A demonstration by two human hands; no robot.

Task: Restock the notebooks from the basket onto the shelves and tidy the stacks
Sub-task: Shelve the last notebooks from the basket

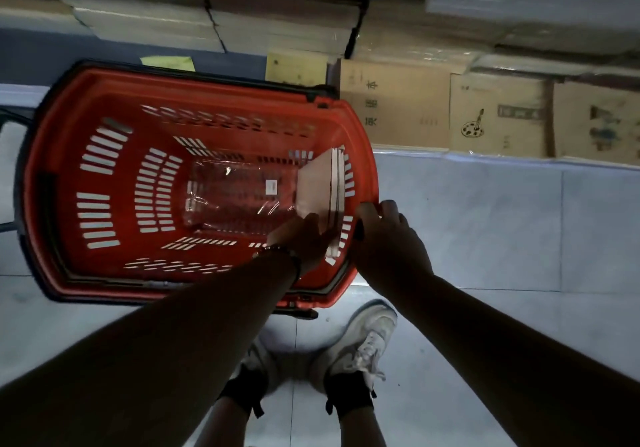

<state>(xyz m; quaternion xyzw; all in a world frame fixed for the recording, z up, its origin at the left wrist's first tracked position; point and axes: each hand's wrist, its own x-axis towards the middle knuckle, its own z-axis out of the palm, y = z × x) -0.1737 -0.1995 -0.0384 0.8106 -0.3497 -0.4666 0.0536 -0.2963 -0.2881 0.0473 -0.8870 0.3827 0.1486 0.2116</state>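
Fingers [313, 225] of the left hand [304, 239] reach the last notebooks [320, 187], grip unclear, right hand [381, 228] curled on the basket [52, 156] rim, so it's nearly emptied.

- I see cardboard boxes [498, 114] lined along the floor's far edge.
- White sneakers [363, 339] stand on pale floor tiles [485, 221].
- Yellow tags [296, 67] hang on the shelf edge.

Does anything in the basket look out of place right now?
Yes: loose clear plastic wrap lies crumpled on the floor of the red basket, while the last notebooks stand on edge against its right wall.
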